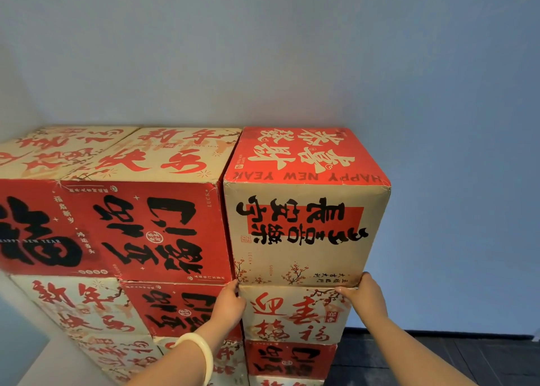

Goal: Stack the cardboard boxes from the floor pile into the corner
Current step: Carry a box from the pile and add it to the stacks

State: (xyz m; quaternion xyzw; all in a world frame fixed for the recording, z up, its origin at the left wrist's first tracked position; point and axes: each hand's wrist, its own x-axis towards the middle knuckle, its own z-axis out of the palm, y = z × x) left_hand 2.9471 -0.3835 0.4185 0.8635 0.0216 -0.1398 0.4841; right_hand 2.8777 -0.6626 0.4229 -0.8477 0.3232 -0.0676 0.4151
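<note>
A cardboard box [304,230] with a red top reading HAPPY NEW YEAR and a beige front with black characters sits upside down at the top of the rightmost column. My left hand [229,299] grips its bottom left corner. My right hand [363,293] grips its bottom right corner. Under it stands a beige box with red characters [295,312], then a red box [289,359]. To the left, a red-fronted box [146,230] and other stacked boxes [79,303] fill the corner.
Pale grey walls [292,49] rise behind and to the left of the stack. A dark floor [438,353] with a dark skirting strip lies to the right of the column. A pale bangle [201,353] is on my left wrist.
</note>
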